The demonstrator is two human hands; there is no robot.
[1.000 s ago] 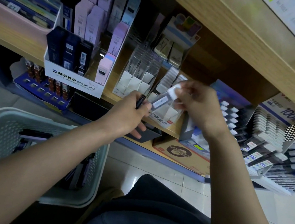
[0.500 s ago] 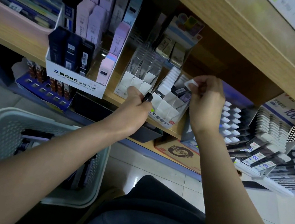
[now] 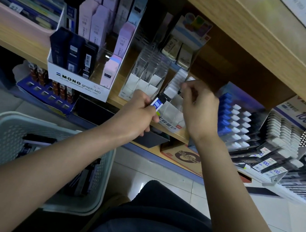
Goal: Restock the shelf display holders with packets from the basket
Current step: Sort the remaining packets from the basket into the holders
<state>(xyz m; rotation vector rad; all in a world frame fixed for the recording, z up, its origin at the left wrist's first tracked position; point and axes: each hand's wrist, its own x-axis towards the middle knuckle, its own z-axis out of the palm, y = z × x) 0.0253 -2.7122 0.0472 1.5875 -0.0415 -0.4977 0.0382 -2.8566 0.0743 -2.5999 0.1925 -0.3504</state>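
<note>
Pinching a blue-labelled packet (image 3: 157, 103), your left hand (image 3: 138, 113) is hovering by the white holder (image 3: 170, 111), probably needing an upright feed next; your right hand (image 3: 196, 107) is showing no clear grip.

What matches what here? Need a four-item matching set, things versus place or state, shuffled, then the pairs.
Things:
1. basket
2. left hand
3. right hand
4. MONO box

Place or state:
A. grips a blue-labelled packet
B. lower left, below the shelf
C. on the shelf, left of the clear holder
D. reaches into the white divided holder

Pairs: 1-B, 2-A, 3-D, 4-C
</note>
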